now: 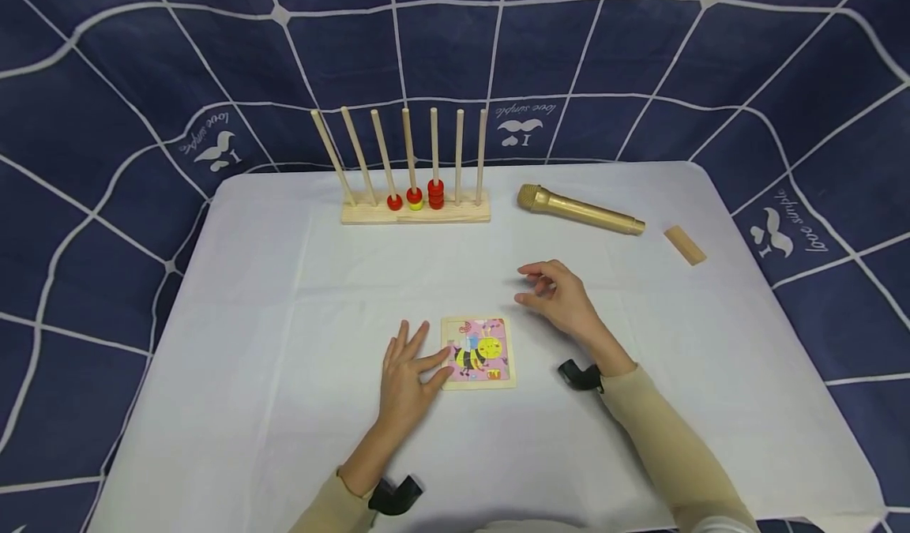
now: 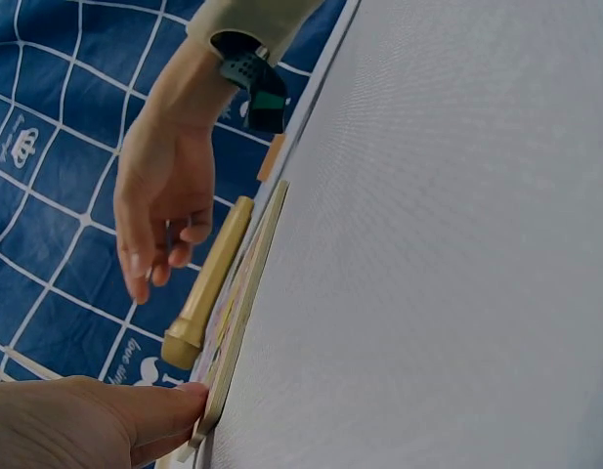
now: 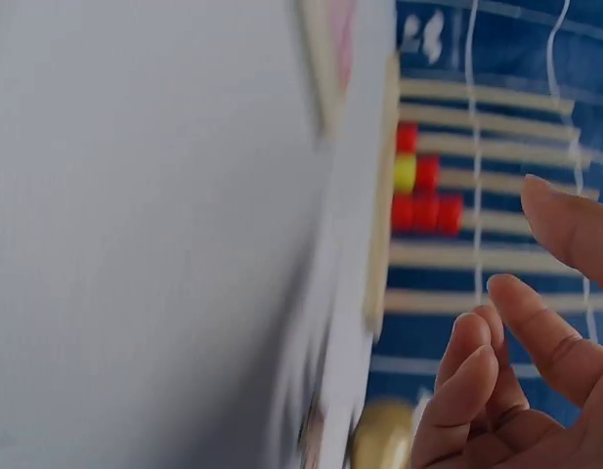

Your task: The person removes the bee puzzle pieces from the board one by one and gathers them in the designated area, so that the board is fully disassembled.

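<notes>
A square wooden puzzle (image 1: 478, 353) with a yellow-and-black bee on pink lies flat on the table, its pieces seated in a pale frame. My left hand (image 1: 405, 379) is at its left side, thumb and index fingertips touching the edge while the other fingers stretch forward. From the left wrist, the fingertips meet the puzzle's edge (image 2: 244, 313). My right hand (image 1: 565, 300) hovers to the right of the puzzle, fingers loosely bent, nothing between thumb and fingers. In the right wrist view the right hand (image 3: 536, 371) shows a gap between thumb and index finger.
At the back stands a wooden counting rack (image 1: 415, 214) with upright pegs and several red and yellow beads. A gold microphone (image 1: 583, 211) lies behind my right hand. Farther right is a small flat wooden piece (image 1: 686, 245). A white cloth (image 1: 284, 320) covers the table; dark blue grid fabric hangs around it.
</notes>
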Tool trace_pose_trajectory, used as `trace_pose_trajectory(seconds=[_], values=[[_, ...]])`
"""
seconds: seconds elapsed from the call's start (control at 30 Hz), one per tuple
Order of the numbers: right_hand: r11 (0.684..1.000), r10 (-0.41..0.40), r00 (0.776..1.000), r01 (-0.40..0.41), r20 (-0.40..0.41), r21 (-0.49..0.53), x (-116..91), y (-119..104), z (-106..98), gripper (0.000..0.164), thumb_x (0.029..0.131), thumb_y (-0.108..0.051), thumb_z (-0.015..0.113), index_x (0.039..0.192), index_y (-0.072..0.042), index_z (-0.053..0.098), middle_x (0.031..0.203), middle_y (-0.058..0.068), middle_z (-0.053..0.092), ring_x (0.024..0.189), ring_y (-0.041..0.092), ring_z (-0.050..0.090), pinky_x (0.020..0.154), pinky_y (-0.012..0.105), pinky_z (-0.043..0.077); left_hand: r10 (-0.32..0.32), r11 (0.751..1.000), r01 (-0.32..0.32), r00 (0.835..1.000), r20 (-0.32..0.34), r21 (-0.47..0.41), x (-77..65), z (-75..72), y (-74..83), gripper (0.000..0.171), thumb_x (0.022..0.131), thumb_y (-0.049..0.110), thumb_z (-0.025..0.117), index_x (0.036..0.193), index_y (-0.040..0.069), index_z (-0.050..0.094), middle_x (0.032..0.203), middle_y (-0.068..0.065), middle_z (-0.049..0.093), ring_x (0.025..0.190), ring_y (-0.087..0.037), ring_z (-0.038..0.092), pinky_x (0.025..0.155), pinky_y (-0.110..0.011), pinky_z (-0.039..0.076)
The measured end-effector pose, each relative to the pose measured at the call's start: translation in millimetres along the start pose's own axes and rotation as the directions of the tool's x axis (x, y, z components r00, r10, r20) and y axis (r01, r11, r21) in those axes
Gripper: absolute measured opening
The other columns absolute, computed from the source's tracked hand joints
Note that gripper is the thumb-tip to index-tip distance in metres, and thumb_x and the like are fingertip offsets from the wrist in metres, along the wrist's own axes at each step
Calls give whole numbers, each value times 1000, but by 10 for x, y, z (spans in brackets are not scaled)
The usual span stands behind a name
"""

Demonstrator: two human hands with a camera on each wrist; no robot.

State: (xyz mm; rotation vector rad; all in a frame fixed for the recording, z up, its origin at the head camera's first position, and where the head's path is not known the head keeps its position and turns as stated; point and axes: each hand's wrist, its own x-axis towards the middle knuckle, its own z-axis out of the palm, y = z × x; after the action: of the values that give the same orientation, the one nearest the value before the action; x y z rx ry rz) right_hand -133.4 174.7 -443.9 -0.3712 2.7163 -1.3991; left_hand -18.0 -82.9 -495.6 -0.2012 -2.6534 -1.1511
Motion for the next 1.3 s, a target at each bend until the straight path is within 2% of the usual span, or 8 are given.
trace_pose_trajectory(seconds=[0.2,0.4,0.53,0.73,1.07,1.3], values=[[994,-105,991,102,81,45,-96,-198,272,45,77,-10,82,118,-2,67,101,18,61,82,22,52,68,30,47,-14,1000,14,1000,27,8,11,-30,14,30,72,15,85,101,8,78,141,-23,52,142,-49,29,112,-65,22],[988,-143,978,134,150,71,-131,-284,497,46,75,-11,84,117,-3,67,93,16,59,75,25,52,65,23,43,-12,1000,11,999,44,23,8,-43,15,30,74,18,84,102,10,78,141,-22,53,142,-49,30,112,-65,23],[988,-156,975,152,160,37,-148,-308,591,45,75,-11,84,117,-4,68,93,14,59,76,25,52,65,21,40,-10,1000,9,999,47,23,3,-44,17,30,74,18,84,102,9,78,141,-22,52,142,-49,29,112,-65,22],[991,-128,979,134,160,-28,-170,-288,647,43,75,-12,84,114,-5,69,91,10,58,74,19,49,66,21,38,-15,1000,13,999,48,29,0,-37,11,29,75,17,84,103,10,78,142,-22,52,142,-49,29,112,-65,22],[985,-147,979,158,141,-69,-170,-238,669,39,72,-12,86,107,-5,71,84,6,55,68,11,42,61,21,35,-25,999,23,998,52,22,7,-34,11,30,75,17,84,103,9,77,142,-22,51,143,-49,27,112,-65,21],[978,-126,980,149,154,-149,-167,-216,703,36,72,-14,86,105,-8,72,81,2,53,68,9,42,61,21,34,-26,1000,26,999,48,17,5,-42,21,30,75,16,84,102,8,77,142,-22,52,143,-49,28,112,-65,22]])
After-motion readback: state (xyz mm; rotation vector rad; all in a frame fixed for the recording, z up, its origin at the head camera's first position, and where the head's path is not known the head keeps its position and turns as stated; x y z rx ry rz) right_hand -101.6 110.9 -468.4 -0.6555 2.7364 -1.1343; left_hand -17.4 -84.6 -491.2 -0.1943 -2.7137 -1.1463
